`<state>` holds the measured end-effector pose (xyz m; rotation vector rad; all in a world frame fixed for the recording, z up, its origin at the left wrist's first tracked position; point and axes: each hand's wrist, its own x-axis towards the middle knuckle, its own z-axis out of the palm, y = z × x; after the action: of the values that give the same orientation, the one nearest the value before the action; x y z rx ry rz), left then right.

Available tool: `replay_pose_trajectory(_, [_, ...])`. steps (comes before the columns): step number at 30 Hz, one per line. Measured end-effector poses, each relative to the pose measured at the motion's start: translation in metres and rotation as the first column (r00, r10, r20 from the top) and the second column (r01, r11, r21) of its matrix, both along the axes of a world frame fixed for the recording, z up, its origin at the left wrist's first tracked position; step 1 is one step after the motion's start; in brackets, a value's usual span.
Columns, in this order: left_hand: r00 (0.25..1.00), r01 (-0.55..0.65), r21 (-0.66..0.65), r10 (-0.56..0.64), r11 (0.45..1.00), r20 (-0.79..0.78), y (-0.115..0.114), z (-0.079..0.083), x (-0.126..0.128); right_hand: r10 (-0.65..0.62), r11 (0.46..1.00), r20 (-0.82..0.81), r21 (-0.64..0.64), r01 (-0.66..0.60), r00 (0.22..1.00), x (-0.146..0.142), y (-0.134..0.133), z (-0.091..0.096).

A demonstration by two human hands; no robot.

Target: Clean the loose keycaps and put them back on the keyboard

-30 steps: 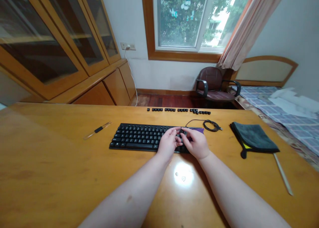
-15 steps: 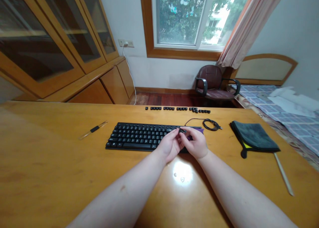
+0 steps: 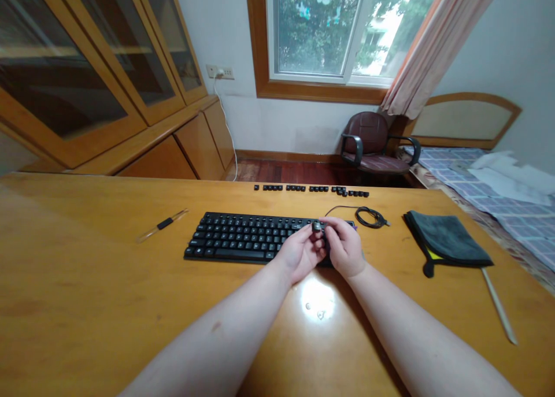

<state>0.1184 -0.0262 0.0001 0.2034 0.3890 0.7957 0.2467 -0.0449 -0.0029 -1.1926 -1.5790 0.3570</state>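
A black keyboard (image 3: 243,238) lies on the wooden desk (image 3: 87,281). My left hand (image 3: 299,252) and my right hand (image 3: 344,247) meet over the keyboard's right end, fingers curled. Between their fingertips sits a small black keycap (image 3: 317,226), pinched from both sides. A purple tool under my right hand is mostly hidden. A row of loose black keycaps (image 3: 312,189) lines the desk's far edge.
A coiled black cable (image 3: 370,216) lies right of the keyboard. A dark folded cloth (image 3: 446,244) and a pale stick (image 3: 498,304) are at the right. A clear stick with a black band (image 3: 162,225) lies at the left. A chair (image 3: 375,148) stands beyond the desk.
My hands have lifted slightly from the keyboard's right end and drawn together, bringing the keycap up between the fingertips. The camera shifted a little.
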Motion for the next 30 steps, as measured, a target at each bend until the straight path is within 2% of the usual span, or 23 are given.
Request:
replay_pose_trajectory(5, [0.999, -0.041, -0.05, 0.04, 0.998, -0.017, 0.002, 0.0, -0.002, -0.113, 0.993, -0.217, 0.007, 0.118, 0.97, 0.005, 0.014, -0.003])
replay_pose_trajectory(9, [0.997, -0.058, -0.056, 0.055, 0.997, -0.048, 0.001, 0.001, -0.001, -0.186, 0.982, -0.366, -0.088, 0.165, 0.912, 0.002, 0.022, -0.005])
replay_pose_trajectory(11, [0.997, -0.062, -0.058, 0.059, 0.996, -0.053, 0.001, 0.002, -0.001, -0.181, 0.983, -0.377, -0.107, 0.151, 0.908, 0.001, 0.021, -0.002])
replay_pose_trajectory(15, [0.998, -0.061, -0.046, 0.059, 0.997, -0.036, 0.003, 0.001, -0.002, -0.187, 0.981, -0.296, -0.109, 0.162, 0.937, 0.001, 0.018, 0.007])
replay_pose_trajectory(19, [0.999, -0.045, -0.026, 0.045, 0.999, -0.015, 0.003, 0.0, -0.002, -0.094, 0.977, -0.405, -0.212, 0.006, 0.91, 0.002, 0.017, 0.007])
replay_pose_trajectory(23, [0.997, -0.056, -0.03, 0.055, 0.998, -0.049, 0.003, 0.0, -0.001, 0.041, 0.955, -0.448, -0.244, -0.166, 0.893, 0.0, 0.018, 0.003])
replay_pose_trajectory(27, [0.996, -0.067, -0.049, 0.063, 0.997, -0.063, 0.002, 0.0, 0.0, 0.219, 0.907, -0.433, -0.24, -0.347, 0.874, 0.0, 0.016, 0.002])
replay_pose_trajectory(30, [0.997, -0.061, -0.054, 0.057, 0.997, -0.055, 0.002, 0.0, -0.001, 0.302, 0.868, -0.45, -0.235, -0.437, 0.841, 0.002, 0.016, 0.003])
